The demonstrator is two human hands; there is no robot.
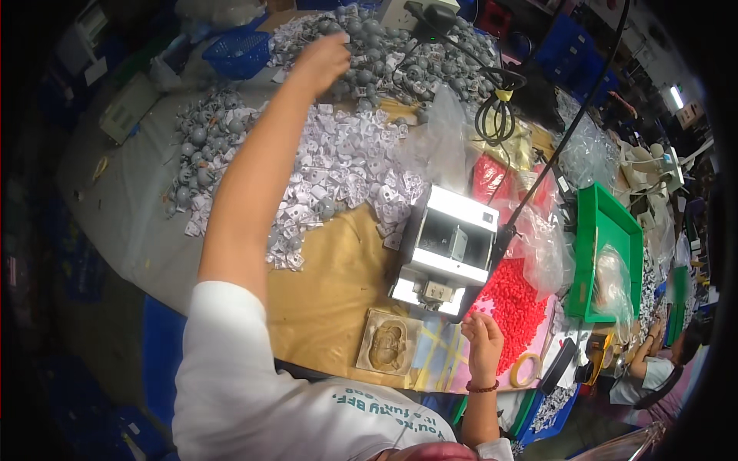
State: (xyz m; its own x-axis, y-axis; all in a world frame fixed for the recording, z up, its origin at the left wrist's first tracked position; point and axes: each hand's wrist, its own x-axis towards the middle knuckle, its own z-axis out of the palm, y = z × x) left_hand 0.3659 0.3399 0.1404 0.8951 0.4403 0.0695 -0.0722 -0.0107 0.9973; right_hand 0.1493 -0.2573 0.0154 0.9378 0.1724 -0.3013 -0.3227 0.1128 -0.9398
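My left arm stretches to the far side of the table. There my left hand (324, 63) is closed at the edge of a heap of grey round parts (377, 58); a bit of white shows at its fingertips, too small to name. Close to my body, my right hand (483, 343) has its fingers pinched together, and whatever they hold is hidden. It is beside a pile of small red pieces (516, 311) and the near corner of a white and black tabletop machine (448, 250). A square block with a rounded hollow (389, 343) lies left of the right hand.
White tag-like pieces (346, 150) spread across the middle. A blue basket (238, 55) stands at the far left, a green tray (609, 250) on the right. Cables (496, 115) hang above the machine. A tape roll (526, 370) lies near the front edge. Another person (653, 373) sits at right.
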